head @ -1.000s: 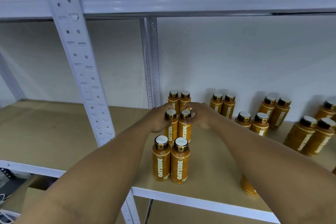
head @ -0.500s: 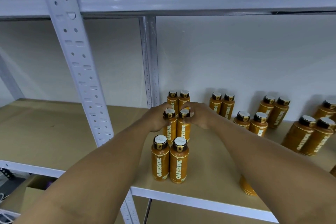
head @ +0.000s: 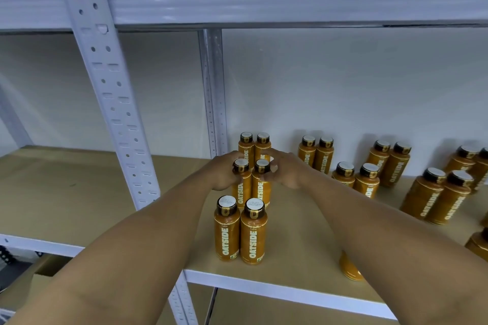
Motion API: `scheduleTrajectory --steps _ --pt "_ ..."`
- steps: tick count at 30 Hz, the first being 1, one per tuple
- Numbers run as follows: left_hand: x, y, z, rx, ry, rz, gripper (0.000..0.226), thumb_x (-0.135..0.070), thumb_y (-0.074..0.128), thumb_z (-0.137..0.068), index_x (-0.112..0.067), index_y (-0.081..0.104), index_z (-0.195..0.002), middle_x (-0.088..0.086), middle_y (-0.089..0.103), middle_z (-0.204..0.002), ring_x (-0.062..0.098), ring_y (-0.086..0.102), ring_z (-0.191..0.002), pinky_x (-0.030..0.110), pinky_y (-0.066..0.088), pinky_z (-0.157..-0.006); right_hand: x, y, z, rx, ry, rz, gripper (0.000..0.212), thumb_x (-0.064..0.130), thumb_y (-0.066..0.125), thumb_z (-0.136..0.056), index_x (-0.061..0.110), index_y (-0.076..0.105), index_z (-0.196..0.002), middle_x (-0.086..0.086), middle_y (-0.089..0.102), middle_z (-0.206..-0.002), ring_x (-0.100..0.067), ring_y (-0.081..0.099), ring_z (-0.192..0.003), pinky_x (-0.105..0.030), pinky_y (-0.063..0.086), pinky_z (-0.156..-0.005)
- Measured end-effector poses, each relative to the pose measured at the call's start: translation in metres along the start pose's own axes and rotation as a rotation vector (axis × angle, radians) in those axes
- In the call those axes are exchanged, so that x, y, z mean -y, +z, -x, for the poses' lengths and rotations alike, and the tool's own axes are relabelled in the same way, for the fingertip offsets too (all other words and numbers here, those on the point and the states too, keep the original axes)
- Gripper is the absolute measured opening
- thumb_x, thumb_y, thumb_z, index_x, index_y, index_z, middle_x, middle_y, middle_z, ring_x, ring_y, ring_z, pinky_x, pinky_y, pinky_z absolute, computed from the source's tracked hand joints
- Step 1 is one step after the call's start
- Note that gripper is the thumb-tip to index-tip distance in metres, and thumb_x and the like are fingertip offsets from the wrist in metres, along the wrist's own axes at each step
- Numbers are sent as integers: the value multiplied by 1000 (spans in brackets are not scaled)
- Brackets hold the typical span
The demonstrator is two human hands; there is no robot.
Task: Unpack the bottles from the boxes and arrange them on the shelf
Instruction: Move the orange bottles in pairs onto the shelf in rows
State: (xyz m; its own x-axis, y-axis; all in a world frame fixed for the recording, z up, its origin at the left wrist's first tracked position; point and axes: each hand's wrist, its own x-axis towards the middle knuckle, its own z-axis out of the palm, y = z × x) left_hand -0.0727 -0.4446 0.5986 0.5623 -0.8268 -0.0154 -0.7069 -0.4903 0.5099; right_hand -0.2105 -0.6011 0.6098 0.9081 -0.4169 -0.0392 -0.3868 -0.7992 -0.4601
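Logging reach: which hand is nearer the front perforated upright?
Left. The left hand grips the middle pair's left bottle, right of the upright; the right hand, on the right bottle, is farther right.

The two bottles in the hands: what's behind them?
Two more bottles stand behind them, near the wall. Their caps and tops show; the left hand, right hand and held bottles cover their lower halves.
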Motion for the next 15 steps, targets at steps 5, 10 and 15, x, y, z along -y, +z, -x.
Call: scheduleTrajectory --steps 5,10,15 --pt "-13 -12 7 -15 -21 -6 73 -26 73 -95 -25 33 -156 7 47 -155 30 51 -135 35 44 -101 -5 -21 15 24 -10 26 76 43 70 -94 33 30 -158 -4 58 -144 -27 56 -129 -35 45 -99" --pt "-43 -22 16 -83 -2 -44 64 -30 70 -96 -27 40 -153 5 48 -153 27 53 -130 32 46 -97 -18 -61 40 18 -31 74 60 47 68 -95 33 44 -149 0 60 -139 -21 56 -124 -34 44 -99" --pt "-88 -21 23 -97 80 -86 53 -38 70 -94 -30 51 -143 1 60 -140 24 60 -118 37 54 -93 -46 -102 81 22 -44 174 56 46 67 -96 31 48 -146 0 59 -140 -22 54 -125 -34 44 -95"
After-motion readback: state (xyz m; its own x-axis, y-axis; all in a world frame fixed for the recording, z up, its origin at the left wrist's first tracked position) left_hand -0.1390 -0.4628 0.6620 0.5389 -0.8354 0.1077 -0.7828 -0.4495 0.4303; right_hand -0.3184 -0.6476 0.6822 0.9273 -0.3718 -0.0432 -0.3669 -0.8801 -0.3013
